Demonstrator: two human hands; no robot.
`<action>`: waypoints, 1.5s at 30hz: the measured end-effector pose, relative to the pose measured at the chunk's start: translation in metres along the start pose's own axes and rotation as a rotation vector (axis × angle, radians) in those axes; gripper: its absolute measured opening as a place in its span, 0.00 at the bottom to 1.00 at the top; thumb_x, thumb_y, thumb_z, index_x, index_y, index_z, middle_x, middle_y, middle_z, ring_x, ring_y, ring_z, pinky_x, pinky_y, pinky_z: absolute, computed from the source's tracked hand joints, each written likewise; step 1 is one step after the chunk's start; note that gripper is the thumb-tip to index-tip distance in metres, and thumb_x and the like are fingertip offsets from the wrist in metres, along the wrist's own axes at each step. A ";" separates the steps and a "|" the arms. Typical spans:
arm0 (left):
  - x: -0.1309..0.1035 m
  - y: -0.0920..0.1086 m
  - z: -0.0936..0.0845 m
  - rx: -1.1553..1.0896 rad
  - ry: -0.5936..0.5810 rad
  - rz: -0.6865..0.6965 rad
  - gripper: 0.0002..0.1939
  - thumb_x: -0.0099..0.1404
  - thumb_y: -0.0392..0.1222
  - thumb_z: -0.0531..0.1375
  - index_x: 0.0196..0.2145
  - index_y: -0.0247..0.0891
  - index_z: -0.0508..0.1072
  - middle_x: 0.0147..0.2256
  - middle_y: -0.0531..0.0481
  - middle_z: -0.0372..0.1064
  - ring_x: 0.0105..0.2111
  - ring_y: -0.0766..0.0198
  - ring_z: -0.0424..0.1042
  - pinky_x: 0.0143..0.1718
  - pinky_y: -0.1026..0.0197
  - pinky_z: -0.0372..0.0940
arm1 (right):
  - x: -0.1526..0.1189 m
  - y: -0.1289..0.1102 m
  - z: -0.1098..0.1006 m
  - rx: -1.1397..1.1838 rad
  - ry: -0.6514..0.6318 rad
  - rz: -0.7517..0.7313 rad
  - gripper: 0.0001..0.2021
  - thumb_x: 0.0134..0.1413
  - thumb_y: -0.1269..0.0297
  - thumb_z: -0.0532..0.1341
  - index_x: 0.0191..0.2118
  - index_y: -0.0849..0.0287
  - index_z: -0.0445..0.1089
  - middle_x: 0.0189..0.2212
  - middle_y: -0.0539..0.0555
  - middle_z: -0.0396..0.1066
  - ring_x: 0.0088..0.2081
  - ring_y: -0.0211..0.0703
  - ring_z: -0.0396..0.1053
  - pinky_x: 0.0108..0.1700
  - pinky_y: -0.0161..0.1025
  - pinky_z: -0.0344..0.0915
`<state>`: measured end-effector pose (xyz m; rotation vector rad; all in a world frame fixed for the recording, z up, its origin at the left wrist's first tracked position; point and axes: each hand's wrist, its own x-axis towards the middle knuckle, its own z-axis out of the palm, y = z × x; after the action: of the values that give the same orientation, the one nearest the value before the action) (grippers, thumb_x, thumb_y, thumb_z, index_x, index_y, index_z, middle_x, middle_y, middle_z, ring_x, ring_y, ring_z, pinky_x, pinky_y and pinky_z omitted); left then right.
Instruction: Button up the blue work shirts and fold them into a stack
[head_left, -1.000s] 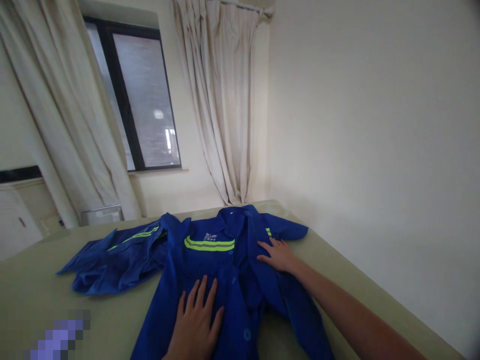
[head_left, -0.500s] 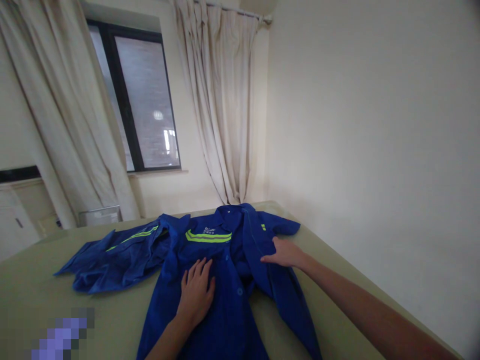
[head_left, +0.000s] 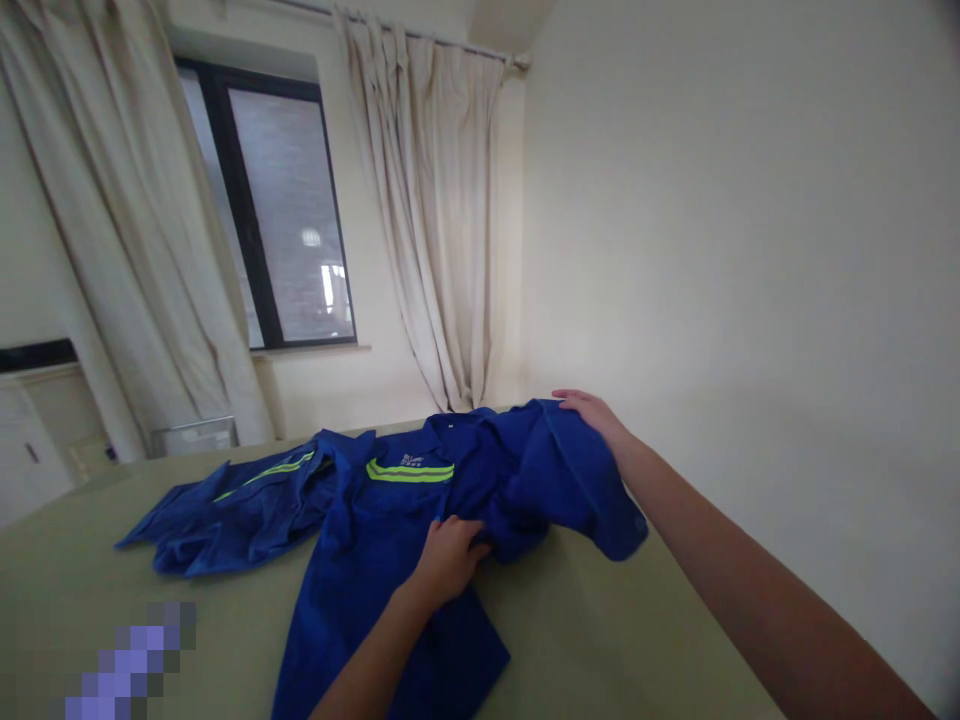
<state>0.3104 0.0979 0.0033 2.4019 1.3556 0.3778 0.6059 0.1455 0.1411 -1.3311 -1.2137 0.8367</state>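
A blue work jacket (head_left: 375, 560) with a yellow-green and grey reflective stripe and white chest lettering lies spread before me, its collar at the far end. At the front opening, my left hand (head_left: 451, 556) is closed on the cloth with bent fingers; the fingertips are partly hidden. Out at the far right, my right hand (head_left: 596, 418) grips the lifted front panel, thumb and fingers at its upper edge. That panel is turned outward and hangs in folds toward the right, covering the sleeve on that side.
The jacket lies on a green-covered table (head_left: 585, 640). Another striped blue cloth part (head_left: 247, 520) lies crumpled at left, against the jacket. A wall (head_left: 735, 300) runs close along the right. Curtains (head_left: 442, 220) and a window (head_left: 292, 210) stand beyond the far edge.
My right hand has moved outward and away, carrying the jacket's front panel over to the right. My left hand has shifted right from lying flat on the chest to the front opening.
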 end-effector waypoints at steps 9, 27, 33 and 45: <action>-0.030 -0.010 -0.041 -0.468 -0.539 -0.067 0.44 0.69 0.73 0.39 0.47 0.35 0.79 0.40 0.44 0.78 0.38 0.56 0.74 0.44 0.55 0.69 | -0.034 -0.059 0.045 0.230 -0.746 -0.199 0.29 0.64 0.56 0.63 0.67 0.51 0.58 0.58 0.58 0.71 0.52 0.45 0.74 0.57 0.47 0.70; -0.074 -0.051 0.056 0.350 0.121 -0.290 0.31 0.73 0.59 0.46 0.70 0.54 0.53 0.73 0.44 0.43 0.72 0.42 0.43 0.68 0.27 0.37 | -0.018 0.151 0.082 -1.122 -0.601 -0.095 0.40 0.57 0.36 0.61 0.71 0.48 0.56 0.73 0.62 0.48 0.72 0.63 0.46 0.69 0.64 0.43; -0.029 -0.043 0.048 0.359 0.164 -0.345 0.32 0.72 0.59 0.44 0.70 0.49 0.55 0.72 0.40 0.45 0.72 0.40 0.43 0.66 0.26 0.38 | 0.003 0.109 0.142 -1.078 -0.479 -0.176 0.24 0.70 0.47 0.50 0.56 0.58 0.73 0.56 0.63 0.72 0.59 0.56 0.68 0.60 0.49 0.61; -0.010 -0.064 0.039 0.322 0.185 -0.356 0.32 0.72 0.60 0.45 0.70 0.51 0.57 0.72 0.42 0.48 0.72 0.42 0.45 0.67 0.28 0.39 | -0.062 0.072 0.093 -1.085 -0.415 -0.372 0.15 0.68 0.68 0.50 0.45 0.57 0.75 0.43 0.58 0.78 0.47 0.50 0.74 0.50 0.42 0.65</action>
<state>0.2720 0.1133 -0.0596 2.3407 2.0222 0.3084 0.5164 0.1186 0.0463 -1.6922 -2.3444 0.1229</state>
